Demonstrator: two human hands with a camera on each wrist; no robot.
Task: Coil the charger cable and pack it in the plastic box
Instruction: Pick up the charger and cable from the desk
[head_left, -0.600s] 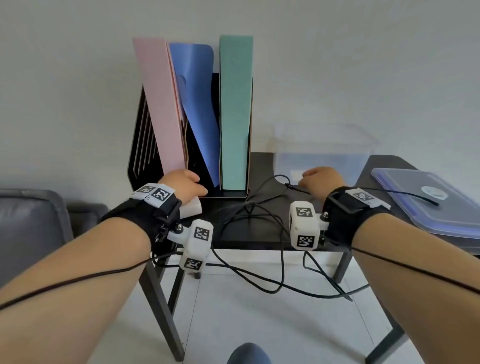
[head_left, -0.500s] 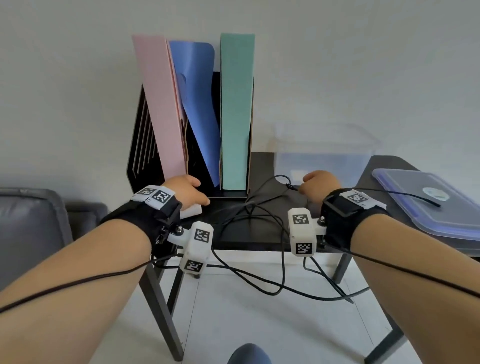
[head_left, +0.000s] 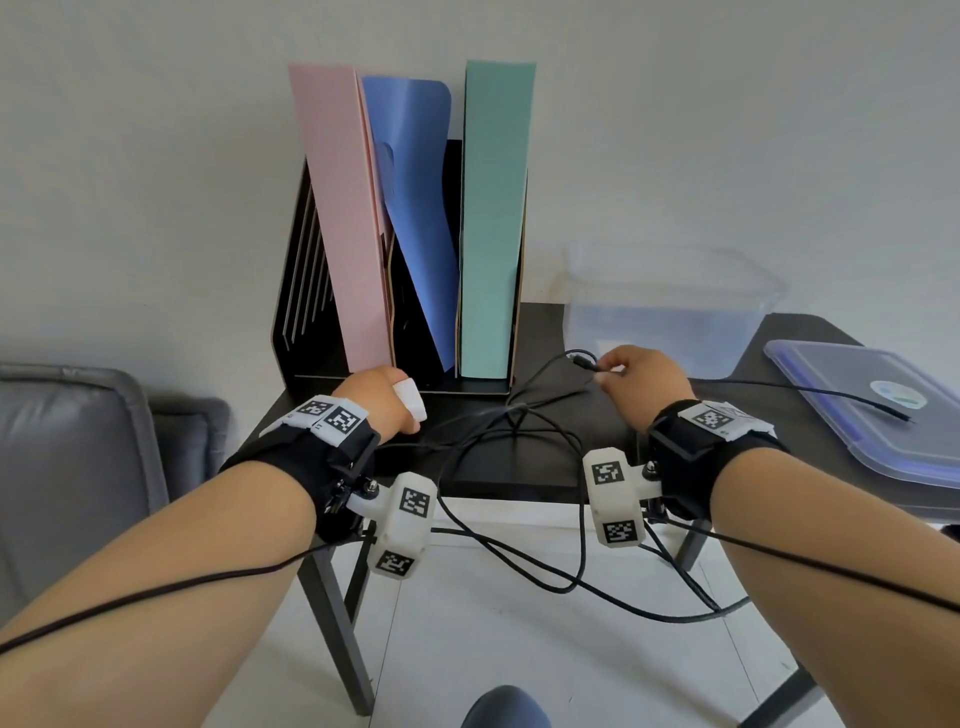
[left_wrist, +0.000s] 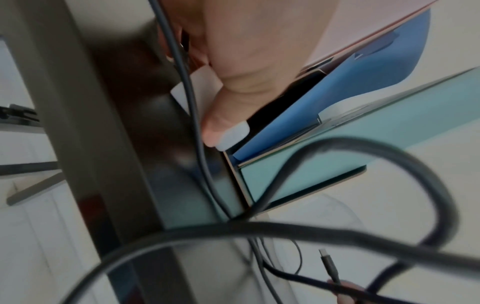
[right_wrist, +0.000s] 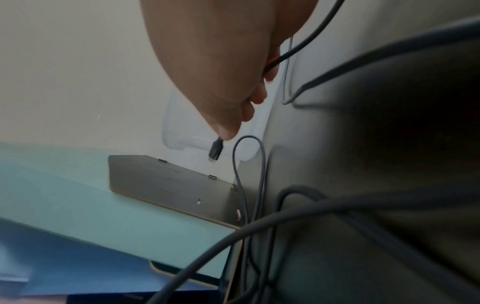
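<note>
My left hand (head_left: 382, 397) grips the white charger block (head_left: 411, 401) near the left of the black table (head_left: 524, 480); in the left wrist view my thumb (left_wrist: 221, 123) lies along the block (left_wrist: 201, 86). The black charger cable (head_left: 519, 415) runs from it in loose loops over the table and hangs off the front edge. My right hand (head_left: 641, 376) pinches the cable just behind its plug (head_left: 586, 361), which sticks out past my fingertips (right_wrist: 226, 131) as a dark plug (right_wrist: 215, 151). The clear plastic box (head_left: 670, 306) stands open just behind that hand.
A black file holder (head_left: 296, 291) with pink, blue and green folders stands at the back left. The box's blue-rimmed lid (head_left: 878, 410) lies on a second dark table at the right, a thin wire across it. A grey seat (head_left: 67, 467) is on the left.
My left hand has turned and raised the white block, which now shows at my thumb. My right hand has picked the plug end up off the table.
</note>
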